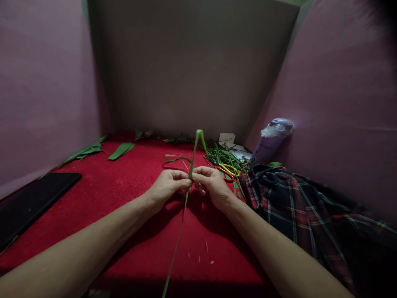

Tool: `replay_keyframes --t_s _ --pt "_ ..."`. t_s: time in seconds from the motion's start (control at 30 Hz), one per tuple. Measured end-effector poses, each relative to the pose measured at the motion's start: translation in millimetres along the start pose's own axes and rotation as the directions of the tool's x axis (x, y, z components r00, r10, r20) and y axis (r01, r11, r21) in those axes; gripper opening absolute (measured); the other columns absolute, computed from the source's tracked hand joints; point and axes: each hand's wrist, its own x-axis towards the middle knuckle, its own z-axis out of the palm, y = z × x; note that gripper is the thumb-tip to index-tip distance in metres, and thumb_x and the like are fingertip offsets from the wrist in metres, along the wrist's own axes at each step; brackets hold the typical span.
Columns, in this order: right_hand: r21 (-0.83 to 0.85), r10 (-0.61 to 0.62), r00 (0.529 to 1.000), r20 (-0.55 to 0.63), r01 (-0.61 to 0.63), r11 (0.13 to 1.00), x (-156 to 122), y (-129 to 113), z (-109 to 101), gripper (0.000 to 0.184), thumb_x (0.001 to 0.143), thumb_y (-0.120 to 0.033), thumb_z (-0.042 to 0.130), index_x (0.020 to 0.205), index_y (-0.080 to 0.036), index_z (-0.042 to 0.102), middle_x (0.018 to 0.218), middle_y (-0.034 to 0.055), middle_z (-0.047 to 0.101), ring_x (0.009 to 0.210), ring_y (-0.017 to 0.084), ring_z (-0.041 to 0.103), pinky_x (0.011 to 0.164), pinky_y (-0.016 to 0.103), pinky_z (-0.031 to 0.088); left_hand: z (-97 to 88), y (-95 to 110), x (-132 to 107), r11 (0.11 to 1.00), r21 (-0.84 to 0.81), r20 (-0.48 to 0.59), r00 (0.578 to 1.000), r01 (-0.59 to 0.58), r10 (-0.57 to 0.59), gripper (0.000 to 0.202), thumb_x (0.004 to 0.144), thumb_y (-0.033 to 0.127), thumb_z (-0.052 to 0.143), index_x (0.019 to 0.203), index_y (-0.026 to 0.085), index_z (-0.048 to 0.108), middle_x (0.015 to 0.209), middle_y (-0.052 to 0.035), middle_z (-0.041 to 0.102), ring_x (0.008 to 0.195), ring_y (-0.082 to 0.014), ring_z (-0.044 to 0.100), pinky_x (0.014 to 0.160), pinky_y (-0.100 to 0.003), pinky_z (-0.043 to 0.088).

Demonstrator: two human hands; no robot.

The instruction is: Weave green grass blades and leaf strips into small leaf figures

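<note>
Over the middle of the red cloth, my left hand (169, 185) and my right hand (212, 185) meet fingertip to fingertip. Both pinch a long green leaf strip (195, 151) between thumb and fingers. Its upper part rises from the pinch and folds over sharply at the top. One end loops off to the left, and a thin tail hangs down past the table's front edge. How the strip crosses inside the pinch is hidden by the fingertips. Just beyond my right hand lie scissors (228, 171) with red and yellow handles.
A heap of green strips (225, 155) lies behind the scissors, with white cards (228, 140) beside it. Plaid fabric (294, 203) and a purple wrapped roll (269, 142) are at right. At left are a black flat slab (40, 203) and a broad leaf (121, 151). Walls enclose three sides.
</note>
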Motion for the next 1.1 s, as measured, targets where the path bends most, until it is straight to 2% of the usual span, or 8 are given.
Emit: replay_keyframes --t_s 0.17,0.4,0.6,0.73,0.97,1.1 --pt "-0.024 -0.027 0.999 -0.037 0.026 0.999 -0.5 -0.9 1.6 0.020 0.063 -0.028 0.065 0.064 -0.014 0.052 0.045 -0.0062 0.046 0.034 0.003 0.034 0.032 0.015 0.025 -2.1 -3.9 2.7 1.000 0.020 -0.012 1.000 -0.007 0.007 0.019 0.063 0.028 0.066 0.070 0.011 0.061 0.059 0.0000 0.057 0.049 -0.0066 0.045 0.050 -0.020 0.034" --pt "-0.098 -0.065 0.991 -0.120 0.054 0.994 -1.0 -0.1 7.4 0.017 0.067 -0.026 0.060 0.061 -0.016 0.047 0.037 -0.0088 0.042 0.027 0.003 0.028 0.029 0.014 0.020 -1.3 -3.2 2.7 0.999 0.046 -0.047 0.999 0.009 -0.007 0.020 0.062 0.030 0.067 0.066 0.012 0.059 0.058 -0.0005 0.057 0.048 -0.0070 0.045 0.048 -0.020 0.033" --pt "-0.118 -0.058 0.992 -0.116 0.044 0.992 -2.8 0.0 8.6 0.015 0.068 -0.025 0.057 0.061 -0.016 0.047 0.033 -0.0093 0.040 0.025 0.003 0.025 0.027 0.014 0.017 2.9 1.1 2.3 0.993 0.117 -0.102 0.995 -0.009 0.021 0.020 0.060 0.029 0.067 0.060 0.011 0.058 0.049 0.0028 0.051 0.043 -0.0057 0.040 0.045 -0.019 0.030" --pt "-0.131 -0.048 0.991 -0.123 0.032 0.991 -2.7 1.0 7.6 0.011 0.067 -0.023 0.056 0.063 -0.016 0.049 0.035 -0.0083 0.042 0.027 0.003 0.027 0.027 0.014 0.019 3.7 1.3 2.6 0.991 0.129 -0.129 0.991 -0.015 0.031 0.019 0.059 0.028 0.066 0.059 0.011 0.058 0.049 0.0021 0.052 0.043 -0.0062 0.041 0.045 -0.020 0.031" --pt "-0.066 -0.038 0.994 -0.102 0.031 0.997 -1.9 0.9 7.8 0.007 0.064 -0.019 0.054 0.064 -0.015 0.048 0.036 -0.0084 0.042 0.026 0.003 0.028 0.027 0.014 0.020 5.0 3.3 0.9 0.993 0.114 -0.132 0.991 -0.019 0.034 0.017 0.056 0.026 0.068 0.058 0.011 0.060 0.050 0.0019 0.053 0.044 -0.0067 0.042 0.045 -0.020 0.032" --pt "-0.035 -0.050 0.992 -0.114 0.047 0.998 -1.3 0.9 8.0 0.013 0.065 -0.022 0.058 0.069 -0.016 0.048 0.037 -0.0089 0.043 0.027 0.004 0.029 0.027 0.014 0.020 5.4 4.1 0.1 0.992 0.126 -0.153 0.987 -0.024 0.044 0.018 0.056 0.027 0.068 0.058 0.011 0.059 0.049 0.0020 0.053 0.043 -0.0068 0.042 0.045 -0.021 0.032"
